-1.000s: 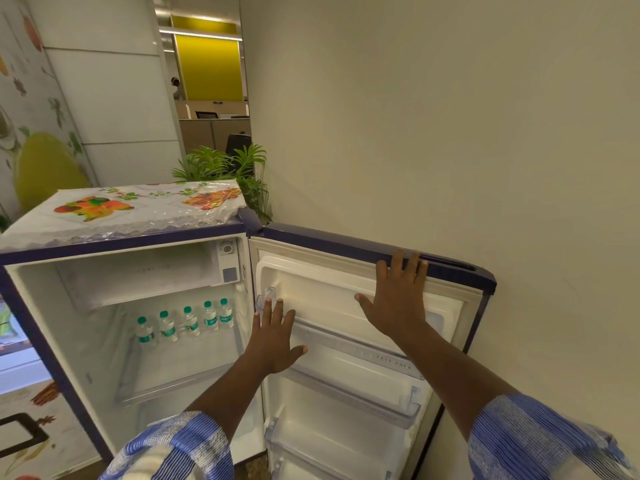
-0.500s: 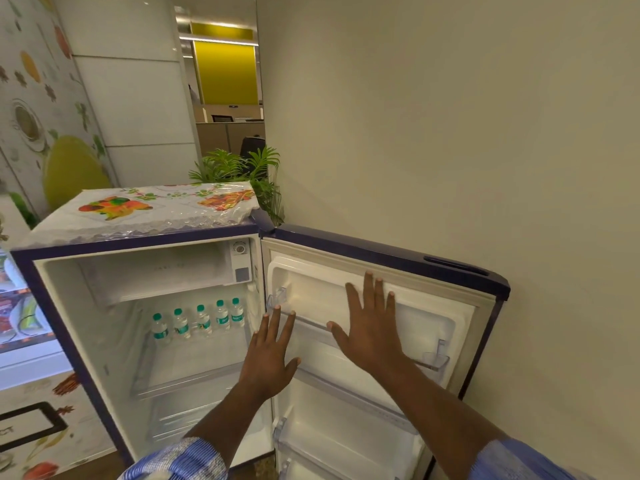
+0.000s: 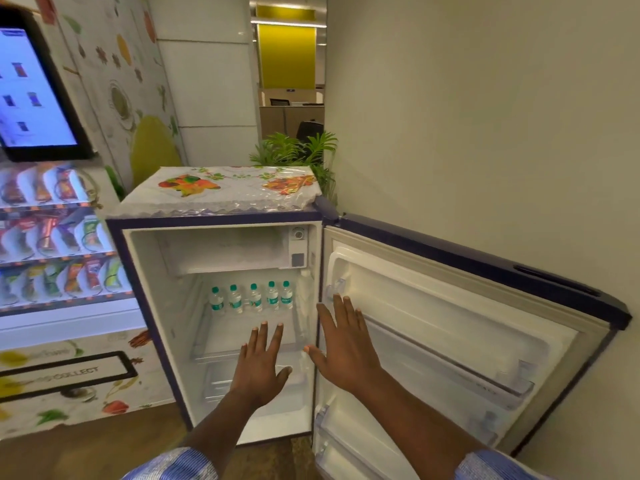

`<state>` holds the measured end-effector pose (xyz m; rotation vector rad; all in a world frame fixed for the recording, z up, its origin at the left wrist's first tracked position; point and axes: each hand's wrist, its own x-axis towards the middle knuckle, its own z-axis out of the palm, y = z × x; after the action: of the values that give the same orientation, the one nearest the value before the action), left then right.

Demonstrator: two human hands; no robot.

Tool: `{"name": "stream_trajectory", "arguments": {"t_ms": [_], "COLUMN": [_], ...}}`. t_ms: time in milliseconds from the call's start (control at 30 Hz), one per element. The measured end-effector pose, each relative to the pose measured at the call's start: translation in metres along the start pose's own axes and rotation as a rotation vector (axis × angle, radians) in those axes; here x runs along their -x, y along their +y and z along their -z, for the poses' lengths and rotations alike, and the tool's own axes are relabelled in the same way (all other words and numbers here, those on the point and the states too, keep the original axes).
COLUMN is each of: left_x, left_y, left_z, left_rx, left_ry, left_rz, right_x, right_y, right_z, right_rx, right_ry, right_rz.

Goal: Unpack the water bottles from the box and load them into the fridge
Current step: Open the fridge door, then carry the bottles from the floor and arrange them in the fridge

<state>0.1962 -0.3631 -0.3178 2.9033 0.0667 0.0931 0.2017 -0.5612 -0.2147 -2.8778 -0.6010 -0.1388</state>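
Observation:
A small dark-blue fridge stands open, its door swung out to the right against the wall. Several small water bottles with green caps stand in a row at the back of the upper shelf. My left hand is held out flat, fingers spread, in front of the fridge's shelves. My right hand is also flat with spread fingers, near the hinge side of the door. Neither hand holds anything. No box is in view.
A vending machine with snack rows and a lit screen stands left of the fridge. A patterned plastic cover lies on the fridge top. A potted plant stands behind. A beige wall runs along the right.
Both hands have come off the inside of the door and moved left and down, toward the fridge's opening. The view has pulled back and turned left, bringing the vending machine into sight.

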Motion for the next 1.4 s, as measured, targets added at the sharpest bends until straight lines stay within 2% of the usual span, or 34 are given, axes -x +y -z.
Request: {"name": "stream_trajectory", "arguments": {"t_ms": [267, 533, 700, 800, 1133, 1267, 1400], "left_x": [-0.015, -0.070, -0.128, -0.172, -0.327, -0.380, -0.416], "left_y": [-0.099, -0.212, -0.270, -0.296, -0.356, -0.372, -0.384], "left_z": [0.002, -0.001, -0.032, -0.069, -0.204, -0.222, -0.225], "left_rx": [0.008, -0.016, -0.045, -0.064, -0.091, -0.124, -0.150], "left_ry": [-0.070, -0.154, -0.234, -0.204, -0.034, 0.126, 0.114], "left_rz": [0.147, 0.174, 0.179, 0.191, 0.227, 0.232, 0.235], "right_x": [-0.062, -0.158, -0.220, -0.259, -0.400, -0.456, -0.501], "right_y": [-0.057, -0.109, -0.128, -0.127, -0.077, -0.063, -0.066], "right_z": [-0.057, -0.141, -0.216, -0.270, -0.435, -0.466, -0.484], "right_rx": [-0.058, -0.134, -0.188, -0.210, -0.108, -0.116, -0.072], "right_ry": [-0.076, -0.160, -0.210, -0.271, -0.080, 0.054, 0.098], "right_rz": [0.051, -0.087, -0.162, -0.160, -0.048, 0.015, 0.093]}}
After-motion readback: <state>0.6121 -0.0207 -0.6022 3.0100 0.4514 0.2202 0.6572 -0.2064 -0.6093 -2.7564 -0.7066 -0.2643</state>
